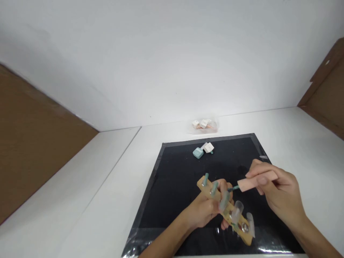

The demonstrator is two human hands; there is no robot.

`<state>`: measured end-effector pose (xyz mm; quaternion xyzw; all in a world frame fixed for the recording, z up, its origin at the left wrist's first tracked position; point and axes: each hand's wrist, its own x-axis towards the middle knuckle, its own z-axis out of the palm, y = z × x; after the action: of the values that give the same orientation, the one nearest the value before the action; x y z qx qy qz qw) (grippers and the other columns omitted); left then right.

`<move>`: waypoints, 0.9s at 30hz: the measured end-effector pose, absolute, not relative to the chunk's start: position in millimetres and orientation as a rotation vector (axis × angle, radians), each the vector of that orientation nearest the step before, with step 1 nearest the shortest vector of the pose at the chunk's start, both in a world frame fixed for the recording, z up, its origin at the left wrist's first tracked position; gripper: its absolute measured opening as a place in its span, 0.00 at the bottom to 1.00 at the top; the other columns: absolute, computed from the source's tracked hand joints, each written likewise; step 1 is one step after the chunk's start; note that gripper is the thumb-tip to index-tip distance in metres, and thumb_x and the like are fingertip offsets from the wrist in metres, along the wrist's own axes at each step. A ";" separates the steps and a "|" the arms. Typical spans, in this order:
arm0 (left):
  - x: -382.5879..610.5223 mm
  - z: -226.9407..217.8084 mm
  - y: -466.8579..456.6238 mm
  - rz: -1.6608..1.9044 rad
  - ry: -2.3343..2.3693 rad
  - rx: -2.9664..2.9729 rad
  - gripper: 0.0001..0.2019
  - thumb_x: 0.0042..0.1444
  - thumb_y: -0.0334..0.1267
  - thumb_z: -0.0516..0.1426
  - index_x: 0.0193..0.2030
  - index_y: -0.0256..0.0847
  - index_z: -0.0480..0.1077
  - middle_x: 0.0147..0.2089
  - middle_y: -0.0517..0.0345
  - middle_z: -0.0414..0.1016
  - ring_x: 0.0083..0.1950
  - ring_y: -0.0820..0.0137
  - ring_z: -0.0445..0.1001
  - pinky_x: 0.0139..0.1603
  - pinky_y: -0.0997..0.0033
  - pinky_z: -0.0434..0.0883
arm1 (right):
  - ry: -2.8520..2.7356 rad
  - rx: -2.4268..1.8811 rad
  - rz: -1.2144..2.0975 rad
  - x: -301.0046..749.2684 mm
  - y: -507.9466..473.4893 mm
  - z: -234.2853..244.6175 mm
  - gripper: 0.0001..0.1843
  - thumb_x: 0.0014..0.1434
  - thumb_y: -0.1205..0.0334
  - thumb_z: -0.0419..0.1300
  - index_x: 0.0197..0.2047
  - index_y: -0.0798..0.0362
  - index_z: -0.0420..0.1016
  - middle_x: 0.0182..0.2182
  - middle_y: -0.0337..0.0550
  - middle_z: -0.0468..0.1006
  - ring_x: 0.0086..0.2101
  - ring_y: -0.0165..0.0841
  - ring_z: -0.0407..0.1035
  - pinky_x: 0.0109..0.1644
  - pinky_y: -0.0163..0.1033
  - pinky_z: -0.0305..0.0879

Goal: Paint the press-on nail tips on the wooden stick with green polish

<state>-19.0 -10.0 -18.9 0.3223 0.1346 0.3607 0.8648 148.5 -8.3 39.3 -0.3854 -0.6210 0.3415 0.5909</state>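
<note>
My left hand (206,209) is closed around a wooden strip (228,211) that carries several false nail tips; some are teal, others clear. It holds the strip tilted above a black mat (177,186). My right hand (274,190) pinches a pink nail polish brush cap (255,182). The brush's thin teal tip (233,188) touches a nail on the strip near my left fingers.
At the mat's far edge lie a teal polish bottle (198,153) and a white-capped one (208,147). A clear tray (204,125) of small bottles sits behind the mat on the white table. Brown panels stand at the left and right.
</note>
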 end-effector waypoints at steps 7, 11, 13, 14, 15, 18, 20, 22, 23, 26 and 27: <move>-13.3 -22.5 -14.2 0.688 0.163 0.494 0.17 0.44 0.38 0.64 0.29 0.40 0.58 0.22 0.67 0.64 0.15 0.81 0.63 0.10 0.87 0.61 | -1.557 -0.825 0.883 145.2 -10.0 41.6 0.14 0.58 0.51 0.60 0.27 0.51 0.78 0.14 0.35 0.67 0.17 0.27 0.60 0.17 0.32 0.54; -12.2 -21.6 -14.9 0.689 0.209 0.451 0.14 0.45 0.37 0.62 0.27 0.38 0.59 0.23 0.66 0.64 0.14 0.83 0.61 0.09 0.87 0.58 | -1.526 -0.908 0.703 148.2 -11.1 40.0 0.12 0.60 0.60 0.59 0.26 0.51 0.75 0.18 0.38 0.71 0.19 0.28 0.63 0.20 0.33 0.58; -12.9 -23.3 -15.3 0.673 0.211 0.424 0.11 0.45 0.37 0.61 0.28 0.38 0.60 0.22 0.66 0.65 0.13 0.84 0.60 0.10 0.87 0.57 | -1.511 -0.841 0.725 148.6 -10.6 39.8 0.12 0.60 0.58 0.59 0.27 0.50 0.75 0.16 0.37 0.70 0.19 0.29 0.62 0.20 0.33 0.58; -13.3 -25.0 -15.7 0.655 0.212 0.411 0.11 0.46 0.37 0.60 0.29 0.38 0.61 0.22 0.66 0.66 0.13 0.83 0.60 0.11 0.87 0.56 | -1.519 -0.798 0.754 148.4 -10.2 40.3 0.12 0.61 0.55 0.58 0.28 0.49 0.76 0.15 0.36 0.70 0.19 0.29 0.61 0.20 0.33 0.58; -13.5 -27.0 -16.0 0.640 0.212 0.398 0.10 0.46 0.36 0.60 0.30 0.38 0.61 0.21 0.65 0.67 0.13 0.83 0.60 0.11 0.87 0.56 | -1.540 -0.766 0.780 148.0 -9.6 41.0 0.12 0.61 0.54 0.58 0.29 0.49 0.76 0.15 0.36 0.69 0.19 0.29 0.61 0.20 0.33 0.58; -12.9 -32.9 -16.7 0.621 0.218 0.370 0.10 0.45 0.36 0.60 0.33 0.38 0.63 0.20 0.65 0.67 0.13 0.81 0.61 0.11 0.86 0.54 | -1.631 -0.771 0.768 148.1 -7.9 42.5 0.08 0.59 0.59 0.60 0.30 0.50 0.76 0.16 0.37 0.71 0.20 0.29 0.62 0.19 0.33 0.57; -11.7 -34.1 -16.3 0.630 0.215 0.357 0.10 0.44 0.36 0.60 0.31 0.37 0.63 0.21 0.65 0.66 0.13 0.82 0.61 0.10 0.85 0.52 | -1.672 -0.802 0.701 149.7 -7.0 41.7 0.07 0.58 0.66 0.60 0.28 0.50 0.75 0.17 0.37 0.72 0.20 0.29 0.62 0.20 0.33 0.58; -10.9 -33.0 -15.2 0.625 0.216 0.355 0.09 0.43 0.36 0.60 0.29 0.37 0.62 0.22 0.65 0.66 0.12 0.83 0.60 0.09 0.84 0.51 | -1.682 -0.823 0.634 152.1 -6.6 39.7 0.08 0.57 0.70 0.59 0.27 0.50 0.73 0.17 0.36 0.72 0.21 0.29 0.62 0.22 0.34 0.59; -10.8 -31.9 -14.6 0.622 0.221 0.349 0.10 0.43 0.36 0.60 0.28 0.37 0.62 0.23 0.65 0.65 0.12 0.84 0.60 0.09 0.84 0.51 | -1.674 -0.834 0.615 153.1 -6.5 38.5 0.09 0.57 0.71 0.58 0.27 0.50 0.72 0.17 0.36 0.71 0.22 0.29 0.61 0.23 0.34 0.60; -11.3 -29.3 -13.4 0.614 0.268 0.300 0.11 0.41 0.34 0.60 0.28 0.38 0.61 0.22 0.67 0.63 0.14 0.84 0.60 0.11 0.83 0.50 | -1.643 -0.812 0.640 154.3 -6.0 36.6 0.08 0.59 0.67 0.58 0.28 0.49 0.73 0.18 0.37 0.71 0.22 0.30 0.61 0.23 0.35 0.60; -11.5 -28.9 -13.3 0.608 0.289 0.280 0.11 0.40 0.34 0.60 0.28 0.38 0.61 0.21 0.67 0.63 0.14 0.83 0.60 0.11 0.83 0.49 | -1.647 -0.789 0.664 153.9 -5.7 36.7 0.07 0.60 0.65 0.58 0.30 0.49 0.74 0.18 0.37 0.71 0.23 0.31 0.61 0.23 0.35 0.59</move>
<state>-11.5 -13.3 -28.9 0.1370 0.1415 0.2973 0.9342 153.9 -5.7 36.7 -0.3355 -0.6998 0.2821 0.5641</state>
